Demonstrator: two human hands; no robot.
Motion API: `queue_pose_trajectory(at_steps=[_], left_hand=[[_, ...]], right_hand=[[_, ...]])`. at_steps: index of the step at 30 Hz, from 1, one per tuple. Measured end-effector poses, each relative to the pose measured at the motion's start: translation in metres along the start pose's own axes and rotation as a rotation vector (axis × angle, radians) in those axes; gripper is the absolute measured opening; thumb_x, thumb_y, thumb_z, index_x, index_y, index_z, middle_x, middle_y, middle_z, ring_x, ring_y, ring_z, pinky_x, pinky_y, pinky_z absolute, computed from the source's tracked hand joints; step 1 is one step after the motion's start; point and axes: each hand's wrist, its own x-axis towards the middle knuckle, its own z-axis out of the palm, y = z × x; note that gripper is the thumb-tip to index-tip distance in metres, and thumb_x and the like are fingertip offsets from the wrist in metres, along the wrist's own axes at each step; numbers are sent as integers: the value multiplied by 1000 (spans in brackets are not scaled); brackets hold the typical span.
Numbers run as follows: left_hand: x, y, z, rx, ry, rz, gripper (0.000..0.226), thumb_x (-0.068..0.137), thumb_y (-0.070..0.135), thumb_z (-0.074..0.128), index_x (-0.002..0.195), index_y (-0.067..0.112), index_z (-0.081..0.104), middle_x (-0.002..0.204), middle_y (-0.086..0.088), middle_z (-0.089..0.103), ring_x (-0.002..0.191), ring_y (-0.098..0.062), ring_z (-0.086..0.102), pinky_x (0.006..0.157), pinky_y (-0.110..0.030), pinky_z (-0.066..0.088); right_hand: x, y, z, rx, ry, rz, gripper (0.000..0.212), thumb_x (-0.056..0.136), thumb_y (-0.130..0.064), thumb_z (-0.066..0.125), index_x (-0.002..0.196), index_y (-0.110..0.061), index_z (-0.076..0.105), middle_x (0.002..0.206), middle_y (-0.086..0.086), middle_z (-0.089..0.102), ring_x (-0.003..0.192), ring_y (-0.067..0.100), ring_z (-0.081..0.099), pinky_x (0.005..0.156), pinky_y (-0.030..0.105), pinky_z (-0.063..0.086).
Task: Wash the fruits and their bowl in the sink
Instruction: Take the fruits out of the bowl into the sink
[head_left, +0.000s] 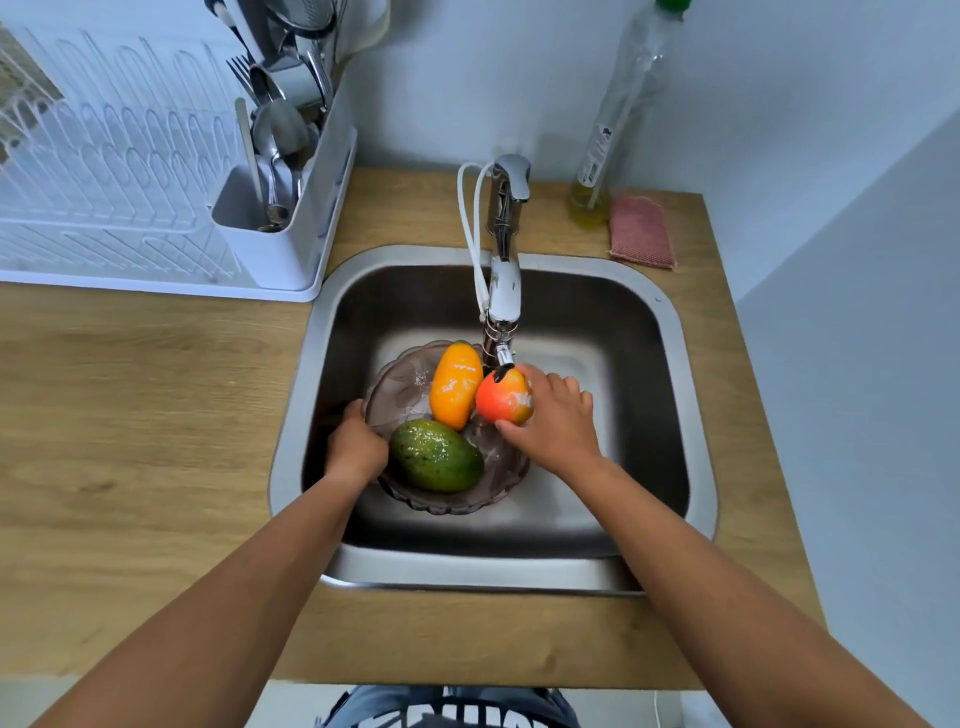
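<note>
I see the steel sink in the middle of the frame, set into a wooden counter. A see-through purple bowl sits down in the sink, a little left of the middle. My left hand is closed around the left rim of the bowl and holds it. My right hand is wrapped around a red and yellow fruit and holds it right under the tip of the tap, at the right edge of the bowl. Water splashes white on that fruit. An orange fruit lies in the bowl, just beside the red one, and it looks wet. A green fruit lies in the lower part of the bowl, close to my left hand. In the upper left of the frame a white dish rack stands on the counter, with spoons and forks in its cup. In the upper right, behind the sink, a tall clear bottle stands near the wall, and a pink sponge lies just beside it.
</note>
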Motion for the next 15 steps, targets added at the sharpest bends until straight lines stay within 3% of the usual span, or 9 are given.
queue_pose_trajectory(at_steps=[3,6,11,15], left_hand=[[3,-2,2,3,19,-4,47,90,5,48,135,19,49,119,-22,65,105,-43,63,87,-45,56],[2,-1,6,14,18,-14,45,91,5,50,135,17,50,122,-22,65,112,-42,61,88,-38,49],[5,-2,7,15,18,-11,47,89,6,49,133,21,49,116,-20,67,98,-43,67,83,-52,58],[2,-1,6,26,15,-18,50,90,7,49,138,21,47,120,-20,65,102,-44,65,83,-54,58]], right_hand=[[18,18,-17,67,142,116,80,73,-52,72,141,-29,37,132,3,53,119,27,45,97,42,34],[40,42,-23,37,129,238,83,74,-48,73,144,-24,35,134,10,52,120,31,46,97,43,38],[58,56,-14,-59,26,258,82,78,-43,73,146,-19,33,136,15,49,122,35,43,99,42,39],[61,60,-9,-68,19,273,81,80,-43,71,146,-17,33,136,17,49,123,36,42,100,44,39]])
